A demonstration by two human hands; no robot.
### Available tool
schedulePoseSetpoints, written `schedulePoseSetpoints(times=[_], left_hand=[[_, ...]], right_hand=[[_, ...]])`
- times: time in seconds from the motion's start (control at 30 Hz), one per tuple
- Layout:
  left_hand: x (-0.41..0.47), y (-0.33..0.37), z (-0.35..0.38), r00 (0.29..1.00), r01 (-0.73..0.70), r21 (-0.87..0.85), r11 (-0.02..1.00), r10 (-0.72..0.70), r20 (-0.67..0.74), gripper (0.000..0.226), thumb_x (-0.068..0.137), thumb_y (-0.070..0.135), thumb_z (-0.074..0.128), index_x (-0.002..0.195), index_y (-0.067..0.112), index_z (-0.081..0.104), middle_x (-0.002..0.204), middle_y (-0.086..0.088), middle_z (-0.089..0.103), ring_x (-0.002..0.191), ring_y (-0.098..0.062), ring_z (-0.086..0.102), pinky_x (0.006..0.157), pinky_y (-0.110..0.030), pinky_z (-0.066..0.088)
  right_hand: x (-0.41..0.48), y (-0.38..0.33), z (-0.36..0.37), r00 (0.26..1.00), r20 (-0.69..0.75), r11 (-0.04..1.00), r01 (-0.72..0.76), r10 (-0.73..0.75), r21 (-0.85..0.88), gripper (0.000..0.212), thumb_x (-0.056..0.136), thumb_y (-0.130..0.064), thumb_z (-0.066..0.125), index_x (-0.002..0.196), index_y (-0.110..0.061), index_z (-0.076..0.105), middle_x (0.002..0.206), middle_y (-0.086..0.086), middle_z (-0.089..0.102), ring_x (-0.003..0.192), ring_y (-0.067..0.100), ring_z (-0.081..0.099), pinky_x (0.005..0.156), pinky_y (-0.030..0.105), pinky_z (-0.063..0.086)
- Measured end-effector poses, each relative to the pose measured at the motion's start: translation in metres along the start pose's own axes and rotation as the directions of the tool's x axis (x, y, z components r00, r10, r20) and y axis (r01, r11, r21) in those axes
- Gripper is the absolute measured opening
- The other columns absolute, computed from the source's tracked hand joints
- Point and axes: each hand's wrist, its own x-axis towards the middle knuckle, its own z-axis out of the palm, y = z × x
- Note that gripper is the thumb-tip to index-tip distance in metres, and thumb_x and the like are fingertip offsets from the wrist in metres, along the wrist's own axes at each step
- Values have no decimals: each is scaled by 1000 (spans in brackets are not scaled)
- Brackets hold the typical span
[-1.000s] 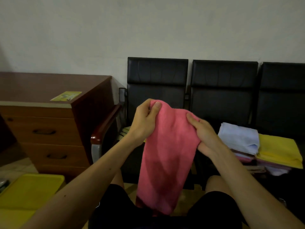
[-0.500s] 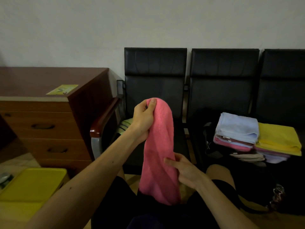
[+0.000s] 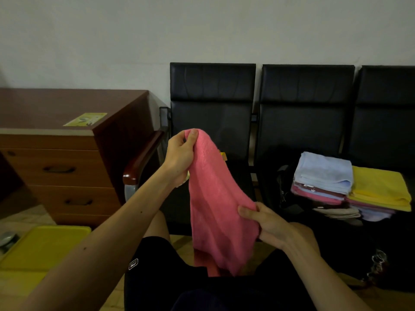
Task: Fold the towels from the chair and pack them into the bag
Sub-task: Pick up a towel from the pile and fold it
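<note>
The left hand [image 3: 179, 157] is raised in front of the black chair [image 3: 212, 113], its fingers [image 3: 192, 134] pinched shut on the top of a pink towel [image 3: 215, 203]. The towel hangs down from that pinch over the person's lap. Lower and to the right, the right hand [image 3: 272, 224] has its fingers [image 3: 247, 213] closed on the towel's right edge, partway down.

This looks like the folding step: the cloth is held at two points but hangs bunched, not yet flat. The next move probably calls for finding the matching corners, spreading the towel taut between the two hands, then bringing one edge over the other.

To the right of the right hand's fingers, well apart, folded towels [image 3: 325, 176] sit stacked, pale blue and yellow on top, over what seems to be a dark bag [image 3: 289, 198] on the neighbouring seat. Whether they rest inside it or on top I cannot tell.
</note>
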Motion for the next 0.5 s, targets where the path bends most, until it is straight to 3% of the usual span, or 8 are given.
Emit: schedulePoseSetpoints(times=[0.07,0.13,0.23,0.33,0.4,0.5], left_hand=[[6,-2,-6,997,72,-11,997,-72,-8,25,105,34,43,117,21,61,119,-6,62,112,-24,62,100,-46,51],[9,-6,-13,984,178,-64,982,-179,-7,32,105,33,44,128,15,56,124,-10,59,114,-27,61,97,-46,52],[12,-21,-19,948,316,-145,938,-316,25,40,104,33,48,135,7,52,122,-15,64,107,-28,66,77,-39,59],[0,-34,-17,917,398,-174,901,-393,62,25,104,29,50,109,8,63,105,-11,67,88,-20,66,73,-34,55],[-15,-43,-14,886,455,-81,887,-442,138,23,105,24,46,91,13,60,89,-5,65,77,-15,62,67,-28,54],[-40,-57,-9,853,483,-69,873,-452,260,31,103,6,41,76,11,54,75,-5,55,60,-9,57,51,-19,50]], right_hand=[[-7,-11,5,996,49,991,73,-79,111,86,27,-33,103,102,-3,76,101,17,74,83,25,74,69,35,60],[-14,-25,15,984,94,972,127,-148,197,75,28,-31,103,94,-8,79,99,17,74,83,26,74,67,36,60],[-19,-46,33,974,123,965,162,-190,208,69,36,-36,101,97,-11,79,99,16,74,86,26,74,68,36,60],[-30,-69,56,960,166,964,195,-225,183,23,66,-34,79,82,-18,82,90,6,77,80,16,74,64,28,59],[-31,-82,66,955,146,954,227,-257,195,27,78,-31,59,77,-18,82,88,2,77,78,12,74,63,26,59],[-23,-93,70,962,24,942,260,-272,212,35,80,-33,62,103,-9,74,96,9,74,83,18,74,65,31,60]])
